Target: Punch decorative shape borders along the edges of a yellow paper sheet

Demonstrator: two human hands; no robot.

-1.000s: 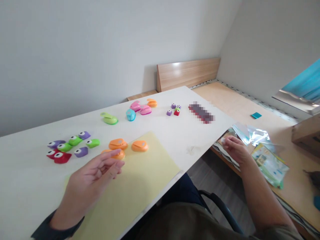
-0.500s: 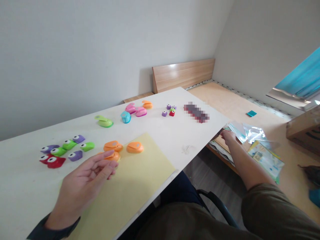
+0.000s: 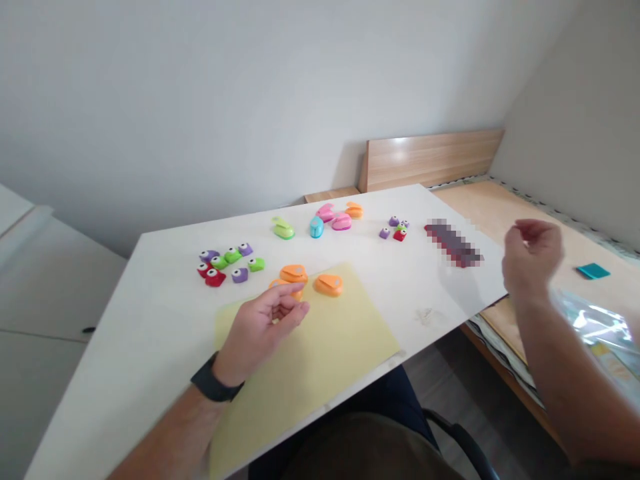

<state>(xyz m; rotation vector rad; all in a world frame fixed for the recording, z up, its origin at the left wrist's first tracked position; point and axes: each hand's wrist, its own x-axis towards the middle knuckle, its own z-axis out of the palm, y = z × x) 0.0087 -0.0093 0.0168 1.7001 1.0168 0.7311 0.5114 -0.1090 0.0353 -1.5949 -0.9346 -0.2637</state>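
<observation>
head view: the left hand (image 3: 265, 327) rests on the pale yellow paper sheet (image 3: 330, 347) on the white bench (image 3: 150, 320). its fingers are loosely curled and grip nothing, fingertips just beside the nearest orange plastic paper punch (image 3: 281, 285). two more orange punches (image 3: 329, 285) lie close behind. the right hand (image 3: 533, 257) hangs raised past the bench's right edge, fingertips bunched; i cannot tell whether it pinches anything.

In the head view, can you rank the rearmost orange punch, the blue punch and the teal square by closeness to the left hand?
1. Rearmost orange punch, just beyond the fingers of the left hand.
2. Blue punch, farther back on the table.
3. Teal square, far right, beyond the table's edge.
</observation>
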